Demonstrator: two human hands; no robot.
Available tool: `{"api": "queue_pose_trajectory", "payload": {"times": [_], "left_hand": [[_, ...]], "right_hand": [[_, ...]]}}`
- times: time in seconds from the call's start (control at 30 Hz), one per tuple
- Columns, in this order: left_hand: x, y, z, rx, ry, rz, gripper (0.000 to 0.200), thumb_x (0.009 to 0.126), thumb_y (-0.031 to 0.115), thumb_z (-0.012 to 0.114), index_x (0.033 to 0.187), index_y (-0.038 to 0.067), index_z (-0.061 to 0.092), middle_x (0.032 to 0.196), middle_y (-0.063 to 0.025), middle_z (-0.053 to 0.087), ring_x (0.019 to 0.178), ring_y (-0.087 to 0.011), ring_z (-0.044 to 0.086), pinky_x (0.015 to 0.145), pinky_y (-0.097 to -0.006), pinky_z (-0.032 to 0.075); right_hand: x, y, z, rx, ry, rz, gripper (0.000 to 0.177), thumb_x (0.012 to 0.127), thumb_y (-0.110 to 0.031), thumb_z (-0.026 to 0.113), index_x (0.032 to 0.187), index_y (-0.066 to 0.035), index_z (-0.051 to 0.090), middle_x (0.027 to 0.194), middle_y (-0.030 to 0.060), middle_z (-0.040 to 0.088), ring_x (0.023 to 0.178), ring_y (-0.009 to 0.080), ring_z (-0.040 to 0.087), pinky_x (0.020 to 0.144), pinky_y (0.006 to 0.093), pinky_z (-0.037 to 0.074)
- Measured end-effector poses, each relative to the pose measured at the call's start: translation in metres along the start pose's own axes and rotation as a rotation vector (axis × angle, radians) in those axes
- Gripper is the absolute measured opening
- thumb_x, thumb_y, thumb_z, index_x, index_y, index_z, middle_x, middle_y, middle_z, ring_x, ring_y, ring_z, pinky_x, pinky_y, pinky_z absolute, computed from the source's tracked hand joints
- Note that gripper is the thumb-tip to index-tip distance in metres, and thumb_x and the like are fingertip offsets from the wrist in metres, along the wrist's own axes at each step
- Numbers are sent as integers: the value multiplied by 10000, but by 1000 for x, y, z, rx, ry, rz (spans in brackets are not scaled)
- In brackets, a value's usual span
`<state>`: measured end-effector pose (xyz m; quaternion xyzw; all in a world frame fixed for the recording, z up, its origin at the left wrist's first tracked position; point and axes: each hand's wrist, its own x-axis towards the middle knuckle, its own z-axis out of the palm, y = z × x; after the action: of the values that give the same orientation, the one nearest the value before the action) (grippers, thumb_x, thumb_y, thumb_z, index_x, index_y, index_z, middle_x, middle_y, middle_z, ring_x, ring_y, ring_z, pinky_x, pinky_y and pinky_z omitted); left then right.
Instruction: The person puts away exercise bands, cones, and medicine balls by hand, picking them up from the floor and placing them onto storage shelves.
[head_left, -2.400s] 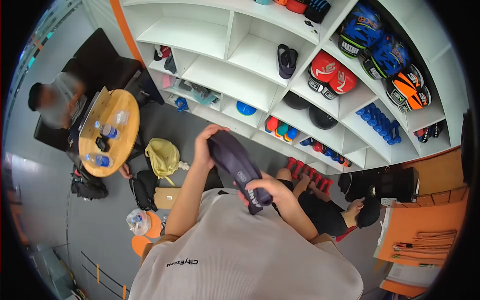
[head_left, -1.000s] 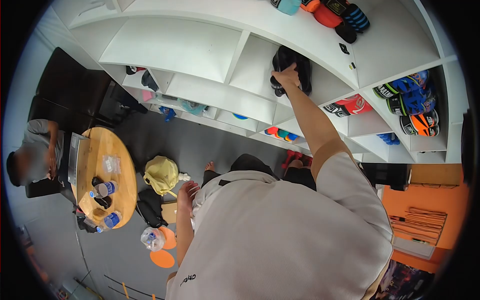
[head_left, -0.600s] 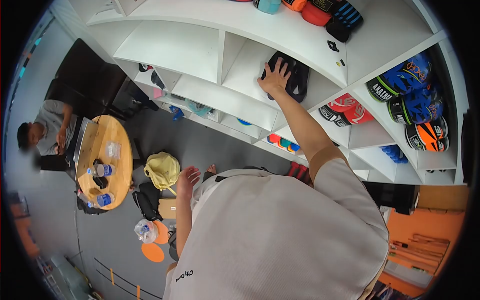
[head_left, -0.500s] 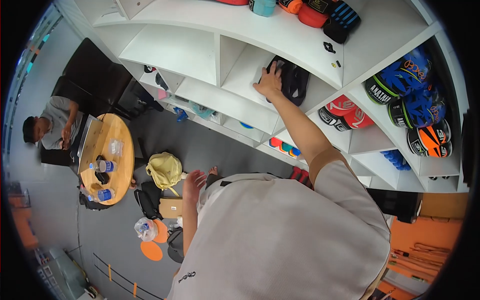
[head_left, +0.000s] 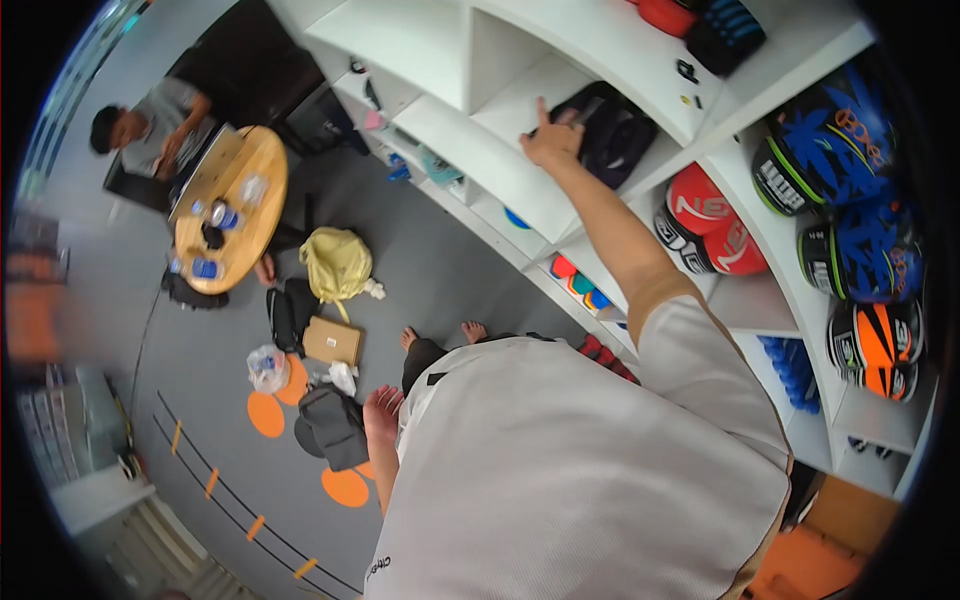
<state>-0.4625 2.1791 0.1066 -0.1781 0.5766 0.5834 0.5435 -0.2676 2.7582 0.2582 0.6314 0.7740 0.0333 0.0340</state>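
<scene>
By your right hand (head_left: 557, 143), spread and gripping nothing, the black rubber-looking slippers (head_left: 612, 135) on the far-right white boxed shelf (head_left: 520, 92) should be (I judge) light, bendable, best held across the middle.

The dark slippers (head_left: 618, 140) lie side by side and slightly blurred, slanting within a white shelf compartment (head_left: 515, 95) in the frame's upper right, their left edge partly covered.

I see 1 o'clock: matt dark slippers (head_left: 612, 140) | 2 o'clock: glossy red gloves (head_left: 712, 222) | 10 o'clock: smooth wooden table (head_left: 260, 220)
</scene>
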Motion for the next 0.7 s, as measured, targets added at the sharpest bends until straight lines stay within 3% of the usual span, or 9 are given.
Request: {"api": "queue_pose_trajectory", "payload": {"times": [0.1, 0.17, 0.23, 0.3, 0.37, 0.5, 0.57, 0.63, 0.7], "left_hand": [[-20, -26, -34, -149, 122, 28, 381, 931, 334, 427, 1168, 45, 504, 1150, -124, 571, 1050, -265, 569, 904, -410, 449], [-26, -51, -62, -119, 231, -3, 372, 928, 329, 425, 1158, 49, 506, 1113, -115, 591, 1001, -255, 593, 843, -402, 481], [-25, -80, -92, -239, 304, 19, 370, 927, 330, 426, 1161, 54, 505, 1070, -104, 610, 943, -239, 613, 789, -388, 498], [-30, -115, -119, -157, 356, -76, 376, 926, 335, 434, 1168, 56, 504, 1048, -97, 617, 914, -225, 617, 773, -379, 490], [-37, -149, -144, -168, 417, -107, 373, 924, 333, 436, 1166, 57, 505, 1041, -96, 619, 904, -223, 618, 762, -377, 487], [-80, -222, -189, -97, 517, -227, 396, 915, 350, 447, 1173, 56, 507, 1087, -110, 601, 969, -245, 596, 824, -393, 480], [-106, -253, -203, -206, 555, -206, 395, 916, 347, 444, 1174, 55, 507, 1091, -112, 601, 972, -246, 596, 830, -394, 480], [-129, -287, -216, -337, 593, -185, 394, 918, 345, 442, 1175, 53, 506, 1096, -114, 601, 974, -247, 596, 836, -396, 480], [-151, -324, -226, -487, 669, -207, 348, 916, 319, 442, 1141, 63, 511, 1026, -95, 619, 874, -218, 625, 728, -380, 482]], "right_hand": [[-7, 4, -20, -34, -48, 28, 843, 825, -540, 524, 1497, -265, 96, 1256, 241, 543, 1172, 344, 532, 940, 493, 380], [-13, 13, -18, 65, 6, 18, 793, 831, -531, 535, 1460, -215, 169, 1136, 180, 621, 979, 341, 641, 851, 516, 438], [-24, 23, -4, 61, 232, -80, 620, 850, -540, 537, 1298, -135, 396, 1123, 156, 625, 1056, 323, 611, 841, 528, 444], [-8, 34, 16, 6, 143, -44, 596, 877, -580, 473, 1220, -92, 473, 1142, 151, 624, 1081, 310, 600, 842, 523, 439], [-7, 41, 16, 37, 154, -82, 564, 913, -592, 365, 1267, -179, 513, 1048, 171, 660, 993, 328, 631, 887, 552, 378], [-6, 44, 15, -162, 41, 37, 520, 913, -575, 364, 1321, -282, 495, 1307, 175, 500, 1242, 345, 431, 961, 573, 305], [-25, 22, 9, -125, 167, 178, 516, 877, -551, 432, 1292, -258, 524, 1378, 160, 391, 1296, 348, 321, 981, 586, 274], [-59, -8, 4, -164, 396, 167, 507, 829, -482, 518, 1269, -230, 539, 1358, 162, 389, 1266, 352, 347, 955, 580, 299], [-85, -36, 35, 51, 679, -114, 487, 797, -398, 563, 1236, -188, 547, 1288, 168, 455, 1193, 353, 417, 925, 561, 344]]}}
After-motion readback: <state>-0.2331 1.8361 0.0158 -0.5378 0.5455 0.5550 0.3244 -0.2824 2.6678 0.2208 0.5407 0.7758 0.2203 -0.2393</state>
